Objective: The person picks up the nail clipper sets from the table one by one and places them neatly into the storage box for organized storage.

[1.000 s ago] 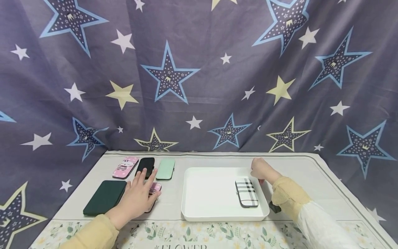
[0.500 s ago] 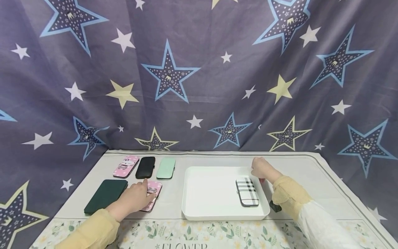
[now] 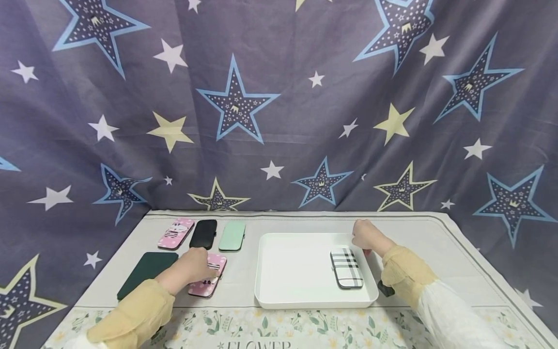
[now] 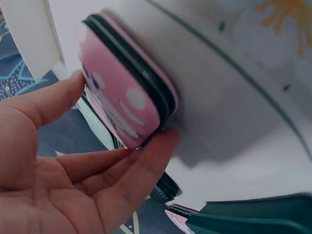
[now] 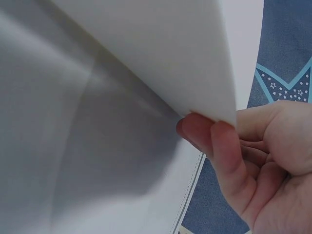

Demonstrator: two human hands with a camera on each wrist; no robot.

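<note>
Two hands are at work in the head view. The left hand (image 3: pixel 193 268) lies on a pink case (image 3: pixel 208 280) on the worktop (image 3: pixel 436 252), left of the white tray (image 3: pixel 301 303). The pink case is long from near to far, and its far end leans a little to the right. The right hand (image 3: pixel 366 236) holds the far right corner of the tray. A striped case (image 3: pixel 346 268) lies in the tray, also long from near to far. A dark green case (image 3: pixel 146 276) sits just left of the left hand.

Next, the left wrist view shows the grip: thumb (image 4: pixel 46 105) and fingers (image 4: pixel 139 168) are curled round the pink case (image 4: pixel 124 107) and pinch its two sides.

Last, the right wrist view shows the right hand (image 5: pixel 253 161) with fingers curled, pinching the tray (image 5: pixel 161 53) wall.
</note>
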